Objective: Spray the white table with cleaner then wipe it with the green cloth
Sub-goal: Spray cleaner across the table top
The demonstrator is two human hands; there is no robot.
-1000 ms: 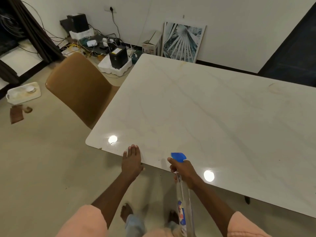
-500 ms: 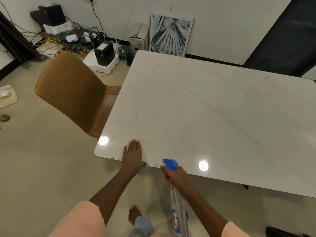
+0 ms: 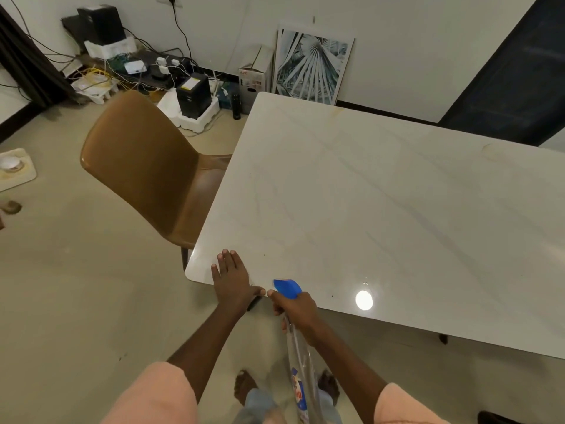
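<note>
From the head camera we look down on the white marble-patterned surface (image 3: 382, 209), bare and glossy, with a ceiling light reflected at about 5 o'clock on it. Our left hand (image 3: 232, 280) lies flat and open, palm down, on the near corner of the surface, holding nothing. Just beside it, at 3 o'clock from that hand, our right hand (image 3: 295, 310) is wrapped around the neck of a clear spray bottle (image 3: 301, 374); its blue nozzle (image 3: 287, 287) points over the surface's near edge, its body hanging down towards our feet. A tan chair (image 3: 146, 166) stands at 9 o'clock of the surface, tucked against it. We see no green cloth in this view
</note>
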